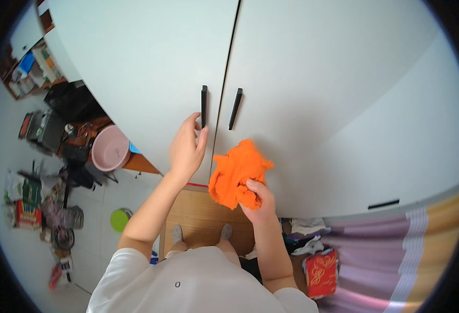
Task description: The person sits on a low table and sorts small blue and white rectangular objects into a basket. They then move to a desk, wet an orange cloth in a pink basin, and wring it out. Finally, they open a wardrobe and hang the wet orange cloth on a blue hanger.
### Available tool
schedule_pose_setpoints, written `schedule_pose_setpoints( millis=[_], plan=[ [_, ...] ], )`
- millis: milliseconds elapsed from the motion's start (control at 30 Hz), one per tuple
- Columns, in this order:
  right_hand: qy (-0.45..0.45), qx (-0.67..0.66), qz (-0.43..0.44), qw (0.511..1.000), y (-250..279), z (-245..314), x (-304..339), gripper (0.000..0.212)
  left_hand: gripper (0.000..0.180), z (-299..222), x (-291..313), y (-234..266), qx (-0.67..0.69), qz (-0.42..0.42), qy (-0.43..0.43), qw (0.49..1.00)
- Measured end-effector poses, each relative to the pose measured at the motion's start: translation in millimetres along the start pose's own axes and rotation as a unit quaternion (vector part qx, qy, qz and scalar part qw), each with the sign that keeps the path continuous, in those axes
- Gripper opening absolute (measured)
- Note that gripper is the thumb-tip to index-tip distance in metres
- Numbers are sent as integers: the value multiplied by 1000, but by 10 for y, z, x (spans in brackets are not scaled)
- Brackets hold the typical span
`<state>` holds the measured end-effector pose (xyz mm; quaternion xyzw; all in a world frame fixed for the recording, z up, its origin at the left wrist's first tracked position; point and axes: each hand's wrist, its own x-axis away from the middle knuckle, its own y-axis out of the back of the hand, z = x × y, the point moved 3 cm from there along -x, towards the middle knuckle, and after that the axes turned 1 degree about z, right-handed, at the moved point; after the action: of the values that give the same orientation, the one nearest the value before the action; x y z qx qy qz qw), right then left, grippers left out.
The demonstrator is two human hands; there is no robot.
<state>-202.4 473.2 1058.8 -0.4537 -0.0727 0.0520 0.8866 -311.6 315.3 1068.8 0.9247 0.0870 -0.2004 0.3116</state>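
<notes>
In front of me stand tall white cabinet doors (151,57) with a narrow dark gap between them. My left hand (186,151) is at the lower end of the left door's black handle (204,101), its fingers curled at the handle's side and the thumb tip against the bottom. My right hand (259,203) grips a crumpled orange cloth (237,175), thumb on top and the other fingers hidden beneath it. The cloth is held up before the doors, below the right door's black handle (235,108).
Under my feet is a wooden surface (198,221). A pink basin (110,148) stands on a wooden desk to the left, with a green round object (120,220) on the floor below. At right are a red bag (322,274), piled clothes (308,240) and a purple curtain (370,250).
</notes>
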Motion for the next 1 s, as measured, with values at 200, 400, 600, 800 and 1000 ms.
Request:
schedule_pose_setpoints(
  millis=[200,400,600,800,1000],
  plan=[
    [-26,56,39,997,54,321,-351,46,24,66,-211,-205,-175,-54,16,983],
    [-20,76,64,995,-112,240,-495,44,23,145,-115,-155,-174,-74,-18,982],
    [7,158,60,986,-358,63,-438,37,23,68,293,124,-126,-52,-9,991],
    [-2,243,37,969,-630,-156,-93,24,27,77,873,629,-102,-44,-18,994],
    [-45,287,102,951,-1007,-569,308,24,22,330,1447,1246,-39,-53,43,997]
  ],
)
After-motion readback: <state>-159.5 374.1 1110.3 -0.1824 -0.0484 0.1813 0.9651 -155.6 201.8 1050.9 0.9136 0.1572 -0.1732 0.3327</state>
